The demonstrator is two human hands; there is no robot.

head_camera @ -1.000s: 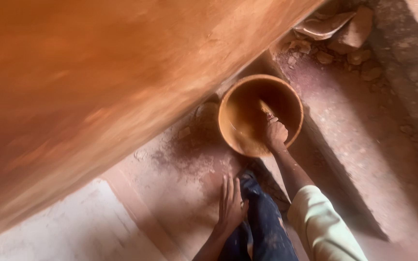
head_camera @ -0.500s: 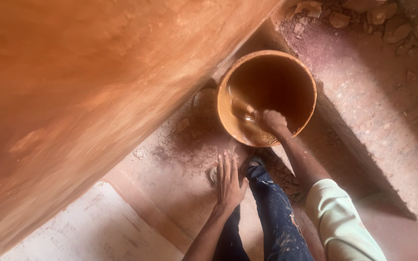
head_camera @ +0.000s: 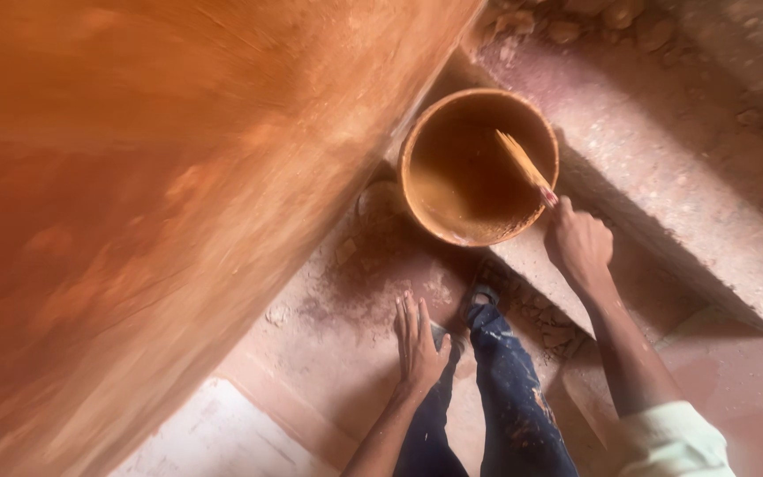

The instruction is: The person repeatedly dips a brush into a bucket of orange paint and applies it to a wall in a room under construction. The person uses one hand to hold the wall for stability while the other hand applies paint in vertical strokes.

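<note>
Down on the dusty reddish floor point(head_camera: 346, 353), just beside the foot of a large orange-brown wall point(head_camera: 161, 177), stands a round bucket point(head_camera: 417, 141) coated inside and out with orange-brown paint or slurry. It sits in the corner where the wall meets a raised concrete step point(head_camera: 664, 203), its rim close to both. Some of the liquid pools at the bottom of the bucket.

The right hand point(head_camera: 578, 243) is closed around the handle end of a paintbrush point(head_camera: 523, 163), gripping it just outside the bucket's near-right rim. The brush slants up and left from the fist, so that its orange-stained bristle end hangs over the inside of the bucket, above the liquid rather than sunk in it. A pale sleeve point(head_camera: 673, 442) covers the upper part of that arm.

The left hand point(head_camera: 419, 340) holds nothing: it lies flat and open, fingers stretched together and pointing toward the bucket, palm pressed down at the person's knee, where the floor and the leg meet. Dark blue trousers point(head_camera: 514, 397) spattered with pale flecks run from the lower edge up to a shoe point(head_camera: 480, 296) set just below the bucket. Loose rubble and stones point(head_camera: 576, 26) lie along the top of the step, well apart from the hands.
</note>
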